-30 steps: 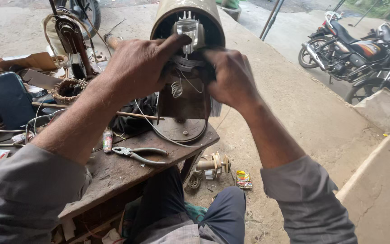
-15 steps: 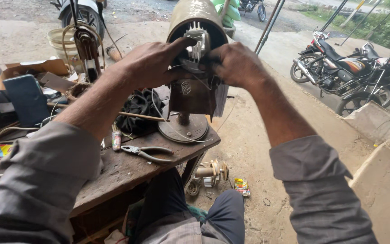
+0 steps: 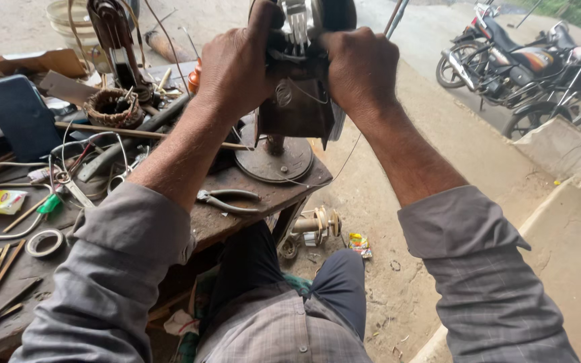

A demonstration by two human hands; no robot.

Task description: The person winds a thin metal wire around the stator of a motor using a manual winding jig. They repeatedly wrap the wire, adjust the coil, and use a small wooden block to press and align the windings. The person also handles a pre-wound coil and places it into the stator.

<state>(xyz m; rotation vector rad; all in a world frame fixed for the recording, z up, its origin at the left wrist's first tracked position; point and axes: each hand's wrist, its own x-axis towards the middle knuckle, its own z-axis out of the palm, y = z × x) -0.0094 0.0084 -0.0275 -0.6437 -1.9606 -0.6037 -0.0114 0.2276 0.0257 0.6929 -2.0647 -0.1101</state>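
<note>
Both hands clamp the dark round metal motor housing (image 3: 297, 101) standing upright on its disc base at the worn wooden tabletop's (image 3: 237, 215) far edge. The left hand (image 3: 237, 67) has its grip wrapped on one side, the right hand (image 3: 361, 67) on the other. Grey-handled pliers (image 3: 226, 199) lie below the left grip.

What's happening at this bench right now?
A person seated at a cluttered wooden workbench grips a dark motor-like unit on a round base, one hand on each side. The left hand and right hand close around its top, by a pale finned part. Pliers lie untouched on the bench edge. Motorcycles stand parked beyond.
</note>
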